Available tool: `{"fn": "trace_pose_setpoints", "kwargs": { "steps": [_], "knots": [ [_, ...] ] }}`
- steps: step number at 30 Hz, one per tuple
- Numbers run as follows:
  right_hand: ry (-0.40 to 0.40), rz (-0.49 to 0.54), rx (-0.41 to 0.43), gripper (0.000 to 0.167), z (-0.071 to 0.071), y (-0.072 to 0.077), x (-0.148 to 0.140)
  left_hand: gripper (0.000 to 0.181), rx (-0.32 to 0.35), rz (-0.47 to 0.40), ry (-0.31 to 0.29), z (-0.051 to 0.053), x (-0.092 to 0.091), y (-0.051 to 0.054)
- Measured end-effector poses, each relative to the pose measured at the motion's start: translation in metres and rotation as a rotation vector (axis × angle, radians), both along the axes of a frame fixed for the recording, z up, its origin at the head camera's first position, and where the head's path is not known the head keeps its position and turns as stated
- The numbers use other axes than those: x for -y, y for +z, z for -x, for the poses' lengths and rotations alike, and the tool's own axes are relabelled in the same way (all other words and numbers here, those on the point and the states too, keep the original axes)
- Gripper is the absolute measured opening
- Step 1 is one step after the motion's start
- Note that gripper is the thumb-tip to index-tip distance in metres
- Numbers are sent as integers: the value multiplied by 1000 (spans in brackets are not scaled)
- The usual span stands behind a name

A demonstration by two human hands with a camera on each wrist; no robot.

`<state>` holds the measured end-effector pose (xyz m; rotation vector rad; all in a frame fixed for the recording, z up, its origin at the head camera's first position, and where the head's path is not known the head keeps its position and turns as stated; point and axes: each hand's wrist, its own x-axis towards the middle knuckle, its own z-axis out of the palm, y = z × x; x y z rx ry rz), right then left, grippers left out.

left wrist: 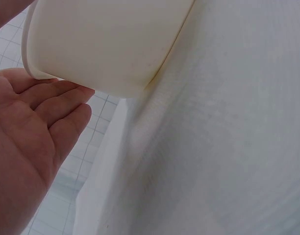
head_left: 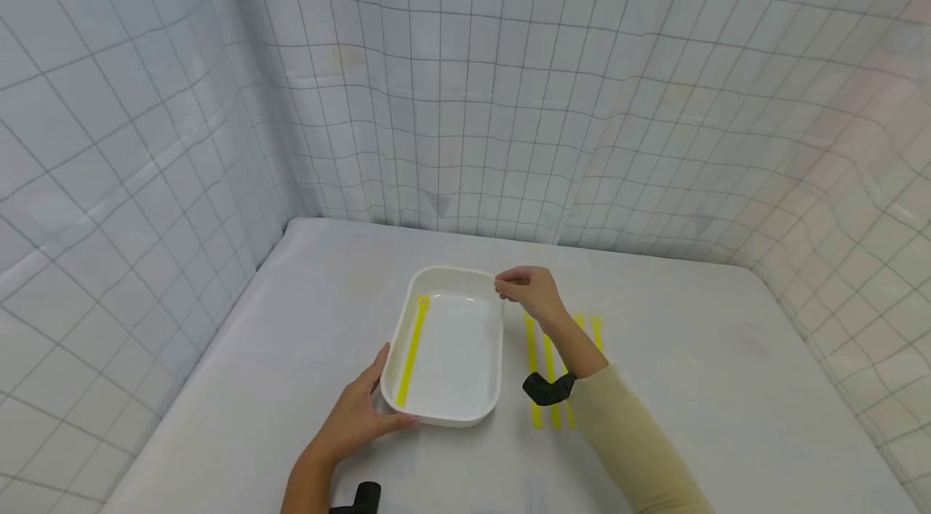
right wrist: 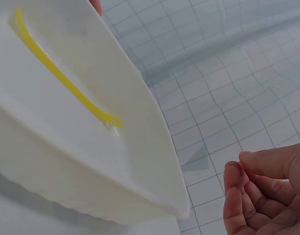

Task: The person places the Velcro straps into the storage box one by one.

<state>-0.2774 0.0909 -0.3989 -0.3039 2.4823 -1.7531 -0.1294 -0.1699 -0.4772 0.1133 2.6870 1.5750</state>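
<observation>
A white rectangular tray [head_left: 458, 352] with rounded corners stands on the table. Inside it, along the left wall, lies one thin yellow strip [head_left: 412, 352] with a notched far end, also visible in the right wrist view [right wrist: 62, 76]. My left hand [head_left: 356, 417] holds the tray's near left corner, thumb at the near side and fingers on the left side; the left wrist view shows fingertips under the rim [left wrist: 39, 73]. By the far right corner is my right hand [head_left: 534, 292], thumb and index fingertips together, with nothing visible between them [right wrist: 265, 191].
Several more yellow strips [head_left: 532, 352] lie side by side on the white-covered table [head_left: 691, 385] right of the tray, partly hidden under my right forearm. Grid-patterned curtains [head_left: 465, 94] enclose the table at the back and both sides. Each wrist wears a black device [head_left: 547, 389].
</observation>
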Motion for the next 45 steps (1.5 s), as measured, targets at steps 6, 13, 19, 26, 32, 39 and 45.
{"fn": "trace_pose_setpoints", "kwargs": {
  "steps": [6,13,19,26,32,39,45],
  "knots": [
    [-71,15,-9,22,1,-3,-15,120,1,14,3,0,0,0],
    [-165,48,8,20,4,-8,-25,119,7,15,4,0,-1,1],
    [-164,32,20,22,5,-12,-29,120,-1,9,5,0,-1,1],
    [-197,-19,47,20,7,-24,-34,119,-8,-1,0,1,0,-1],
    [-236,-86,77,19,10,-38,-40,119,-23,-5,-3,0,1,-1],
    [-256,-117,93,17,10,-47,-43,119,-22,-11,-3,-1,0,0],
    [-262,-132,92,16,10,-51,-44,119,-15,-4,2,-1,0,0]
  ]
}}
